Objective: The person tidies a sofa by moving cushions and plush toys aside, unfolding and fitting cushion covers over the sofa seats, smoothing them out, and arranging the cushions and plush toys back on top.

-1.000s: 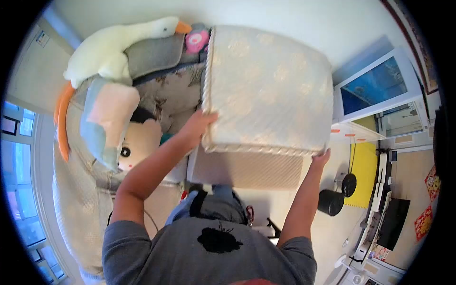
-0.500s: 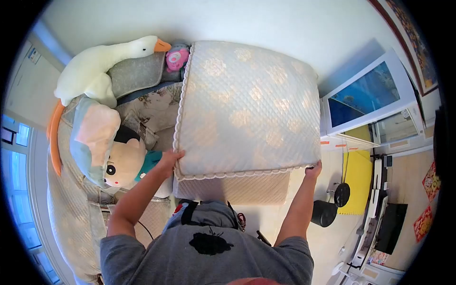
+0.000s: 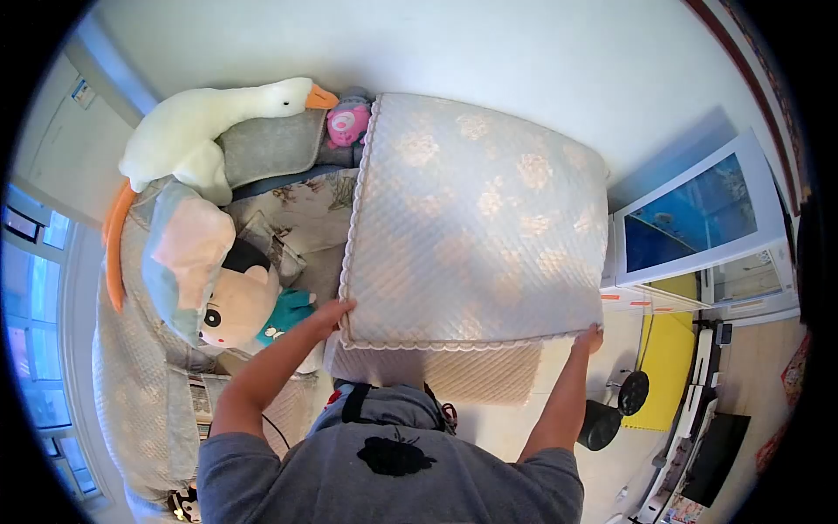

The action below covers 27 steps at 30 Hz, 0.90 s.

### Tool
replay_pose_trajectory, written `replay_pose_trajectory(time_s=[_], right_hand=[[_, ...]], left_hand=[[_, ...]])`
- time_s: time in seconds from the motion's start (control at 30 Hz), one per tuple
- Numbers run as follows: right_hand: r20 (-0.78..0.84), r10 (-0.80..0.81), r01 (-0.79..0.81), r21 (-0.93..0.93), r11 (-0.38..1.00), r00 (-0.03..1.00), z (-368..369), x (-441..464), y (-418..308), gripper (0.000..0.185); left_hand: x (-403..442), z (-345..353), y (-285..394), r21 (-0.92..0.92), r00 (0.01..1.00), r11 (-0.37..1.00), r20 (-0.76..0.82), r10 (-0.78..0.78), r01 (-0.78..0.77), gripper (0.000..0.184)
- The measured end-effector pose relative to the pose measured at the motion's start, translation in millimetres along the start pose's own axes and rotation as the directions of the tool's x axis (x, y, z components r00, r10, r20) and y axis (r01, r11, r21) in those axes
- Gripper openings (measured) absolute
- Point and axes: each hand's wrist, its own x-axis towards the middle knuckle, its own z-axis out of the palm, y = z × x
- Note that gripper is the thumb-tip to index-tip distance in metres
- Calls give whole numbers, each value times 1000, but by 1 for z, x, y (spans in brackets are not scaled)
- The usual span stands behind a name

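A pale quilted sofa cover [image 3: 476, 218] with a flower pattern and a scalloped edge is spread over the right part of the sofa. My left hand [image 3: 334, 316] is closed on its near left corner. At the near right corner, my right hand [image 3: 590, 339] grips the same cover, its fingers partly hidden by the fabric. Below the near edge, the sofa's beige quilted front [image 3: 471, 374] shows. Close to my left hand lies a large plush doll [image 3: 240, 306] in a teal top, beside patterned fabric [image 3: 301, 210] on the seat.
A white goose plush [image 3: 183, 135] stretches along the backrest by a grey cushion [image 3: 272, 144] and a pink plush toy [image 3: 347, 125]. To the right stand a white cabinet [image 3: 768, 201] with blue glass, a black stool [image 3: 632, 393] and a black bin [image 3: 602, 425]. Windows [image 3: 39, 314] line the left.
The view has shifted a little, so everything sits lower and further right. Both hands keep hold of the cover's near corners.
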Motion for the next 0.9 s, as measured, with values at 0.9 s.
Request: replay_pose_trajectory(time_s=[0.9], right_hand=[[549, -828, 993, -57, 102, 116, 184, -55, -279, 73]], left_hand=[[134, 55, 212, 578, 620, 597, -189, 761, -556, 73]])
